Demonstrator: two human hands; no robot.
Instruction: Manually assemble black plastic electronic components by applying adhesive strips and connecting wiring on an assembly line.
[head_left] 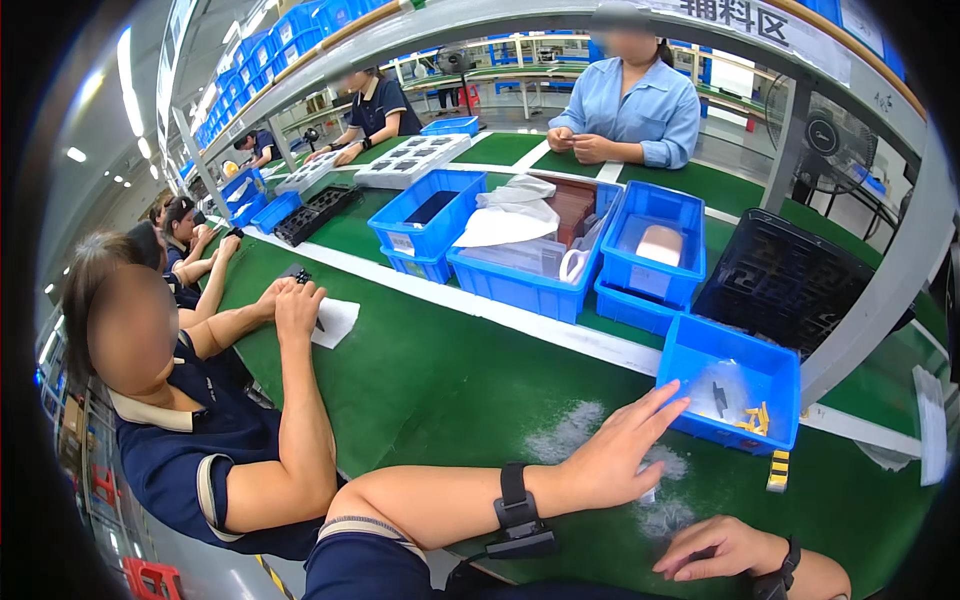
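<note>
My left hand [620, 452] is stretched over the green table, its fingers spread at the near edge of a blue bin [672, 425]. Whether the fingertips touch the rim I cannot tell. Inside the bin lie a clear plastic bag [728, 385], small dark parts [720, 400] and several small yellow pieces [757, 418]. My right hand [722, 548] rests low over the table's near side, fingers loosely extended, with nothing visible in it. A small pale scrap [649, 495] shows beneath my left hand. White powdery marks [572, 432] streak the tabletop nearby.
Blue bins with white sheets [515, 215] and a beige item [660, 243] line the table's middle. A black tray [770, 275] leans by a grey post [855, 300]. A yellow-black striped piece [778, 470] lies beside the near bin. A co-worker [215, 430] sits close at left.
</note>
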